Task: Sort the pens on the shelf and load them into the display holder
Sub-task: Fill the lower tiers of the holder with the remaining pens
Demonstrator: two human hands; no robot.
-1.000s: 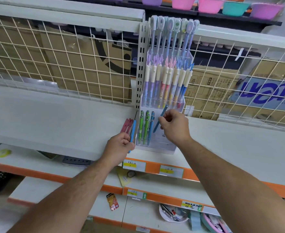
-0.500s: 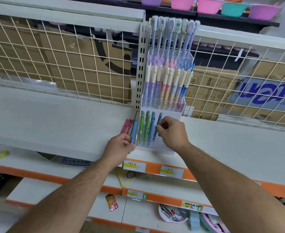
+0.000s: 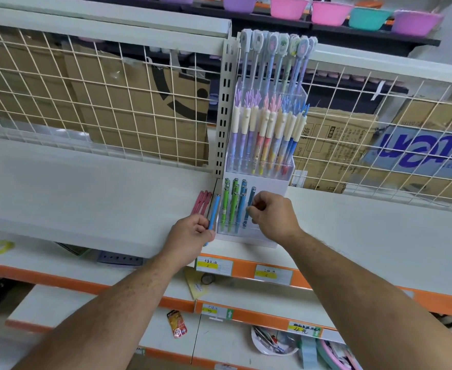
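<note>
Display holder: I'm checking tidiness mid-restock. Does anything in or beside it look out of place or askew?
Pink pens sit outside the display holder, just left of it above the left hand, which grips a blue pen. In the front tier, the darker blue pen pinched by the right hand leans more than its neighbours.

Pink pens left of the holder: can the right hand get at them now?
Probably not easily. The right hand pinches a blue pen in the holder; the left hand, gripping a second pen, sits at the near ends of the pink pens, across its path.
</note>
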